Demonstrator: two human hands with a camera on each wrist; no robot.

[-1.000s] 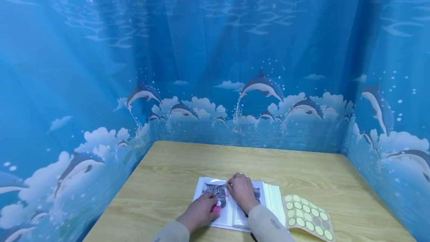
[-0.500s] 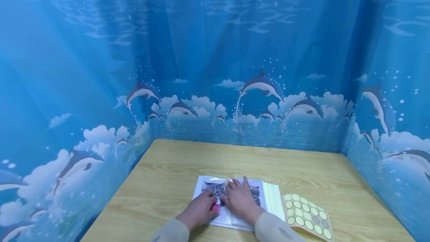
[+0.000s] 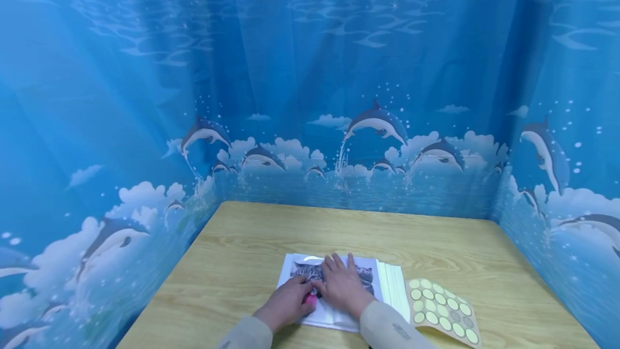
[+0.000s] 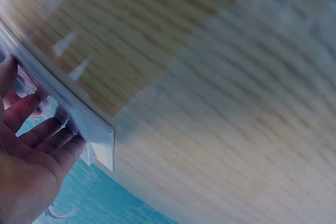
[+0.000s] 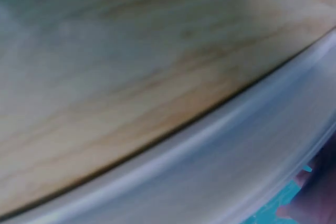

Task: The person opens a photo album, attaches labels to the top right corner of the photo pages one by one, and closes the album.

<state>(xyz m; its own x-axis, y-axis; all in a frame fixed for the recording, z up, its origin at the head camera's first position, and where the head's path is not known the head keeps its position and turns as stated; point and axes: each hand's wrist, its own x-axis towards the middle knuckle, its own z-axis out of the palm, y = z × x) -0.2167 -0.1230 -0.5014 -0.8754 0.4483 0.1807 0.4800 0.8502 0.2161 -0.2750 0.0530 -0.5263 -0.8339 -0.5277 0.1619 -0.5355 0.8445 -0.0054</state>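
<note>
A white photo album [image 3: 394, 281] lies spread on the table, with grey striped cat pictures [image 3: 307, 270] behind glossy sleeves. My left hand [image 3: 284, 301] rests on the left part of the page; in the left wrist view its fingers stretch along the surface. A pink patch [image 3: 310, 299] shows beside the left thumb; whether it is printed or a separate thing, I cannot tell. Fingers spread, my right hand [image 3: 344, 286] presses flat on the page to the right, its thumb close to the left hand. In the right wrist view, only a dark bit of that hand [image 5: 320, 192] appears past the album's edge.
Right of the album lies a slightly curled sheet of round pale-yellow stickers [image 3: 443, 308], with a few plain spots. The wood-grain table [image 3: 358, 230] extends behind it. A blue dolphin-print curtain [image 3: 300, 96] encloses the back and sides.
My right hand has gone from fingertips gathered near the page's upper middle to lying flat with fingers spread, uncovering more of the right cat picture. The left hand has hardly moved.
</note>
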